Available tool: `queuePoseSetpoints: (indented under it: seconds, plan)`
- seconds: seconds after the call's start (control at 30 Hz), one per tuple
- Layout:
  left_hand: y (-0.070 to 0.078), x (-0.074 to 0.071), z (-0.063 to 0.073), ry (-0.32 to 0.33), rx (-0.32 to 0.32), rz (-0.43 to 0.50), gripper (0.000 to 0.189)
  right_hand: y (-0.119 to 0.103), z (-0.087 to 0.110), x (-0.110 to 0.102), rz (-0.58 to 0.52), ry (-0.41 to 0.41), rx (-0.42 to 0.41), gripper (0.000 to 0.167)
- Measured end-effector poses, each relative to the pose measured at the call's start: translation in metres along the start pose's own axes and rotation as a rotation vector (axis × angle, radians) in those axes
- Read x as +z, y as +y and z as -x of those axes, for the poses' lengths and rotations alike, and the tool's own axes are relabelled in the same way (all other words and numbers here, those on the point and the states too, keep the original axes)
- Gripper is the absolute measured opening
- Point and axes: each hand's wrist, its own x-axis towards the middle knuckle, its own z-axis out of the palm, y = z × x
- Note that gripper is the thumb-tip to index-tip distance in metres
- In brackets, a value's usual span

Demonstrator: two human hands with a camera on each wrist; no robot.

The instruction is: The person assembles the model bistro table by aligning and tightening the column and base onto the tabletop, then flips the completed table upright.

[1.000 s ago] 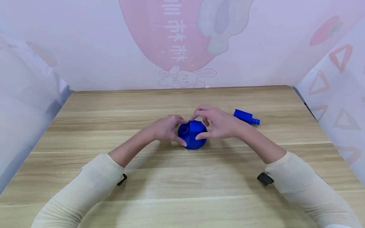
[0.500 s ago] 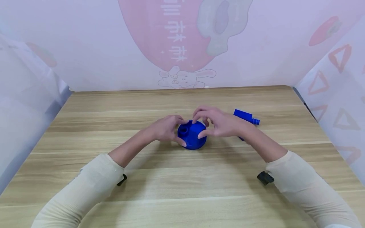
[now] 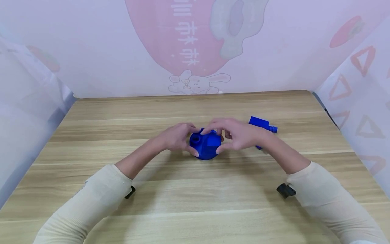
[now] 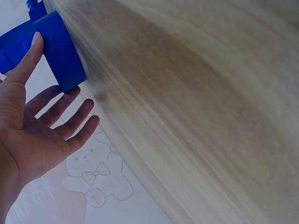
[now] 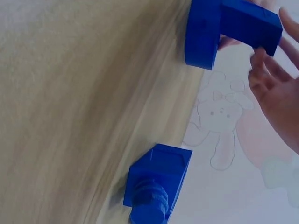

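A round blue base [image 3: 201, 154] sits on the table, with a short ring-shaped socket [image 3: 195, 138] on its left side and a blue block [image 3: 214, 140] standing up from its right side. My left hand [image 3: 177, 137] holds the base, thumb at the near rim and fingertips at the far rim. In the left wrist view that thumb lies along the edge of the base [image 4: 65, 56], other fingers spread. My right hand [image 3: 239, 135] grips the block between thumb and fingers; in the right wrist view its fingertips touch the lower corner of the block [image 5: 250, 25].
Behind my right forearm lies another blue block [image 3: 259, 122] with a ribbed round end. A small blue corner [image 3: 258, 147] peeks out under that forearm. The wooden table [image 3: 195, 196] ends at a printed back curtain [image 3: 122, 67], with side curtains left and right.
The upright block has turned on the base, its faces showing at a different angle. My right hand has shifted slightly right and nearer, its thumb moving outward. The left hand stays put.
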Motion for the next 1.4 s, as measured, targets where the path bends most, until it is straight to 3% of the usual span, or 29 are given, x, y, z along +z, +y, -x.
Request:
queuePoseSetpoints:
  seconds: [0.17,0.4,0.57,0.7,0.9,1.4]
  plan:
    - [-0.001,0.000,-0.001,-0.004,0.001,-0.005,0.090,0.002,0.003,-0.003,-0.046,-0.055,-0.027,0.042]
    - [0.000,-0.001,-0.001,-0.005,-0.001,-0.009,0.092,-0.002,-0.003,0.001,-0.008,0.013,0.010,0.034]
    - [0.001,-0.001,-0.001,0.007,0.014,-0.012,0.093,-0.007,-0.006,0.006,0.054,0.042,0.029,0.037]
    - [0.001,-0.001,-0.001,0.007,0.020,-0.006,0.092,-0.009,-0.004,0.006,0.088,0.002,0.004,0.043]
    - [0.000,-0.001,0.000,0.009,0.019,-0.005,0.092,-0.013,0.000,0.002,0.056,-0.107,-0.009,0.048]
    - [0.001,-0.002,-0.002,0.001,0.012,-0.017,0.091,-0.009,-0.003,0.000,0.004,-0.118,-0.001,0.047]
